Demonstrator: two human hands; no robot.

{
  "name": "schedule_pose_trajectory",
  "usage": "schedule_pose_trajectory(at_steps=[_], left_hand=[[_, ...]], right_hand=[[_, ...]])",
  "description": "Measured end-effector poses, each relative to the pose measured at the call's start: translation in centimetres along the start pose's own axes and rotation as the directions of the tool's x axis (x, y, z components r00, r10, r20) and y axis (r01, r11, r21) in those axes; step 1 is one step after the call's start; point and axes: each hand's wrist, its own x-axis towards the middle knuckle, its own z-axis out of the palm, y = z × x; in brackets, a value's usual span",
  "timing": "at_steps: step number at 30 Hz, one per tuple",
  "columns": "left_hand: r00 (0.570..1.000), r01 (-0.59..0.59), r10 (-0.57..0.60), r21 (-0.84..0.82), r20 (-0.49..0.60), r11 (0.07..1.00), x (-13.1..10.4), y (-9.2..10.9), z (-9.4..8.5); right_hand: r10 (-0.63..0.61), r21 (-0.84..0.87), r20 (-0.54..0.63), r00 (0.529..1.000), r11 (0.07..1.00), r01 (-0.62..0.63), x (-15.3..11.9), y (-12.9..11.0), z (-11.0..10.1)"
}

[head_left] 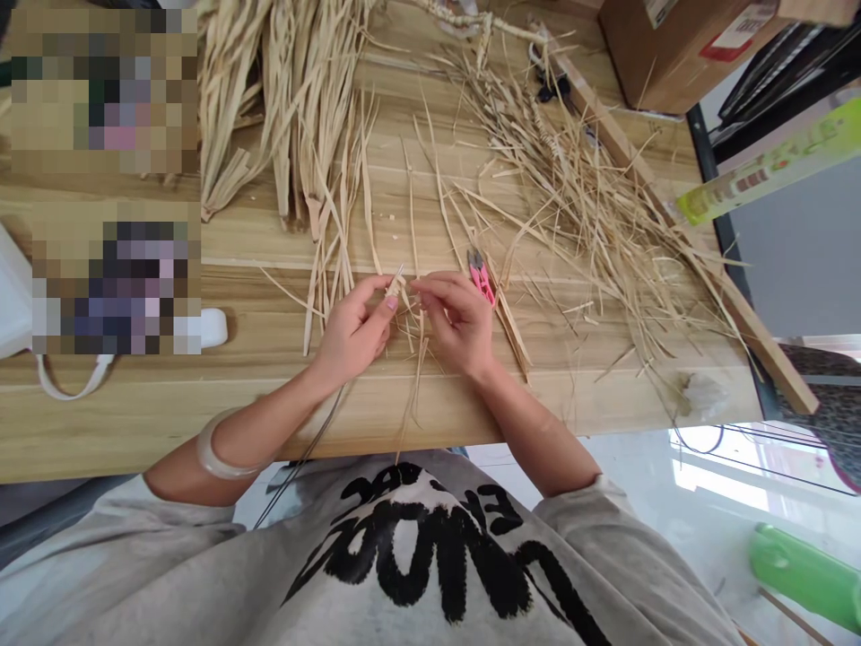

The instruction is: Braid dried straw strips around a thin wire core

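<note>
My left hand [353, 327] pinches a thin bundle of pale straw strips [398, 285] between thumb and fingers above the wooden table [168, 413]. My right hand [454, 318] holds the same strips from the right, fingertips almost touching the left ones. The strips' loose ends [410, 395] hang down past the table's front edge toward my lap. Small pink snips [480, 274] lie just behind my right hand. A pale bangle [219, 449] sits on my left wrist.
Bundles of wide dried leaves [282, 99] lie at the back middle. A tangled heap of thin straw [592, 197] covers the right side. A cardboard box [679, 45] stands at the back right, a white bag [20, 305] at the left edge.
</note>
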Motion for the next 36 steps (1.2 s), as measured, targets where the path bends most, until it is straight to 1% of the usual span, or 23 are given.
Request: schedule_pose_trajectory(at_steps=[3, 8, 12, 15, 17, 20, 23, 25, 28, 31, 36], left_hand=[[1.000, 0.003, -0.003, -0.011, 0.009, 1.000, -0.1, 0.0, 0.1], [0.999, 0.015, -0.014, -0.018, 0.041, 1.000, -0.2, -0.2, 0.0], [0.999, -0.004, 0.004, -0.007, 0.045, 1.000, -0.2, -0.2, 0.0], [0.998, 0.006, -0.006, -0.012, 0.063, 1.000, -0.3, -0.2, 0.1], [0.998, 0.015, -0.014, -0.018, 0.065, 1.000, -0.3, -0.3, 0.1], [0.999, 0.019, -0.019, 0.000, 0.027, 1.000, -0.3, -0.5, 0.1], [1.000, -0.001, 0.001, 0.036, -0.011, 0.999, -0.3, -0.8, -0.1], [1.000, -0.013, 0.014, 0.048, -0.018, 0.999, -0.3, -1.0, -0.2], [0.999, -0.033, 0.035, 0.073, -0.023, 0.997, -0.3, -1.1, -0.3], [0.998, -0.059, 0.062, 0.113, -0.023, 0.992, -0.3, -1.4, -0.5], [0.996, -0.081, 0.083, 0.116, -0.017, 0.990, -0.2, -1.6, -0.5]], right_hand=[[-0.011, -0.034, 0.060, 0.998, 0.999, 0.013, -0.1, 0.4, 0.2], [-0.044, -0.118, 0.099, 0.994, 0.991, 0.056, -0.4, 0.7, 0.3], [-0.077, -0.199, 0.062, 0.995, 0.976, 0.088, -0.6, 0.7, 0.3], [-0.114, -0.255, 0.028, 0.993, 0.960, 0.117, -0.7, 0.5, 0.4], [-0.157, -0.241, 0.015, 0.988, 0.958, 0.156, -0.8, 0.5, 0.4], [-0.219, -0.205, -0.007, 0.976, 0.955, 0.213, -1.0, 0.4, 0.5], [-0.192, -0.232, -0.005, 0.981, 0.955, 0.186, -1.1, 0.4, 0.5], [-0.169, -0.214, 0.003, 0.986, 0.963, 0.166, -1.1, 0.4, 0.6], [-0.192, -0.147, -0.017, 0.981, 0.971, 0.188, -1.2, 0.3, 0.7], [-0.223, -0.165, -0.041, 0.974, 0.963, 0.214, -1.2, 0.2, 0.7], [-0.192, -0.129, -0.018, 0.981, 0.974, 0.188, -1.2, -0.1, 0.6]])
